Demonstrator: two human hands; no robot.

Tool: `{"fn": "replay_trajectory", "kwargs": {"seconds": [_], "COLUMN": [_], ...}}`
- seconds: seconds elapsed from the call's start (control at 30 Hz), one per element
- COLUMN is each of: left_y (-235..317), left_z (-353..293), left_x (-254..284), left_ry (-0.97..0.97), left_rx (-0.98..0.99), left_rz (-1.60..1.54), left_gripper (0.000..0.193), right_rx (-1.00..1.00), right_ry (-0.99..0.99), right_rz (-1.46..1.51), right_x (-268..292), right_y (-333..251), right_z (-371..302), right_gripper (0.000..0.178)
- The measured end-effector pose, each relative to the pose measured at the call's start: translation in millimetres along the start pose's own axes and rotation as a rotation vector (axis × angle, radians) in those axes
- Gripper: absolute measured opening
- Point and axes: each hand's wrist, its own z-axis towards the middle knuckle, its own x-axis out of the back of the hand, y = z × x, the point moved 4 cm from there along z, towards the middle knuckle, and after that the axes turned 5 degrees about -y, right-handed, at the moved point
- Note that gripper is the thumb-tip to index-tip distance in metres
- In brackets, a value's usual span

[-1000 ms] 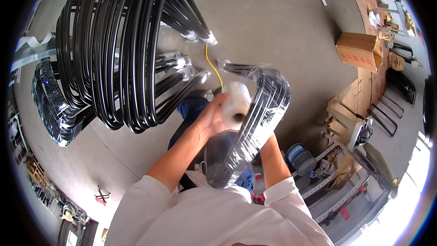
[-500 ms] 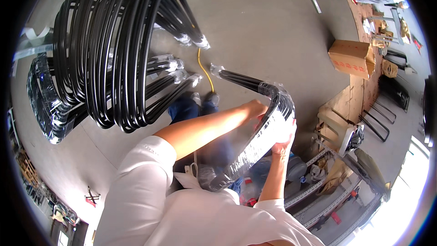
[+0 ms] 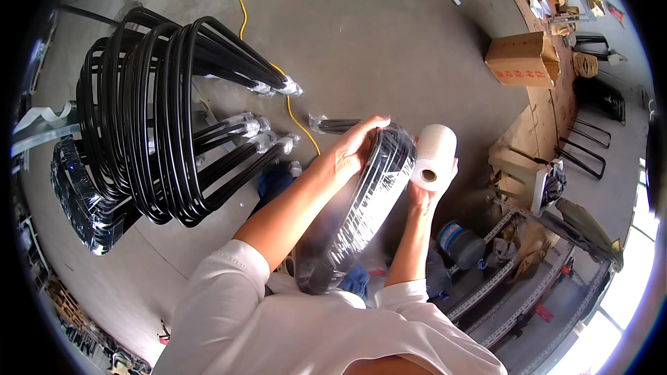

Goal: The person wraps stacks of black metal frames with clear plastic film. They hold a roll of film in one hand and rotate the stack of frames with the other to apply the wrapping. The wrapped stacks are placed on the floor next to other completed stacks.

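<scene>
In front of me a bundle of bent black metal tubes point(image 3: 368, 201) slants up from my lap, wrapped in shiny clear film. Its far end, also in film, points away to the left. My left hand point(image 3: 349, 151) is closed around the bundle's upper bend, thumb on top. Just right of that bend, my right hand point(image 3: 425, 198) holds a white roll of stretch film point(image 3: 439, 147) from below and behind, with its hollow core facing me. Most of the right fingers are hidden by the roll. Whether film runs from roll to bundle is unclear.
To the left stands a large stack of black tube frames point(image 3: 167, 118) with film-wrapped ends. A yellow cable point(image 3: 242, 7) crosses the floor. On the right are an open cardboard box point(image 3: 524, 59), a blue water jug point(image 3: 461, 244) and a perforated metal rack point(image 3: 490, 229).
My left hand has shifted from beyond the bundle onto its upper bend. The right hand has moved off the bundle's side, and the film roll now shows clearly. The whole view has shifted.
</scene>
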Motion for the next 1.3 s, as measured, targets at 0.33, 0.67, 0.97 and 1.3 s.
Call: {"fn": "replay_trajectory", "kwargs": {"seconds": [0.33, 0.67, 0.97, 1.3], "left_y": [-2.2, 39.5, 22.1, -116.3], "left_z": [-15.0, 3.7, 4.2, -145.7], "left_x": [-8.7, -61.5, -88.0, 55.4], "left_ry": [0.043, -0.128, 0.039, 0.121], "left_rx": [0.034, -0.433, 0.137, -0.333], "left_rz": [0.295, 1.935, 2.368, 1.313], "left_gripper": [0.027, 0.032, 0.044, 0.034], "right_rx": [0.015, 0.099, 0.021, -0.210], "right_ry": [-0.418, -0.716, -0.135, -0.234], "right_rz": [0.345, 0.502, 0.321, 0.292], "right_x": [-101.7, -130.5, 17.6, 32.4], "right_y": [-36.9, -112.5, 3.0, 21.6], "right_z": [43.8, -24.6, -68.6, -113.9], "right_gripper": [0.080, 0.069, 0.078, 0.066]}}
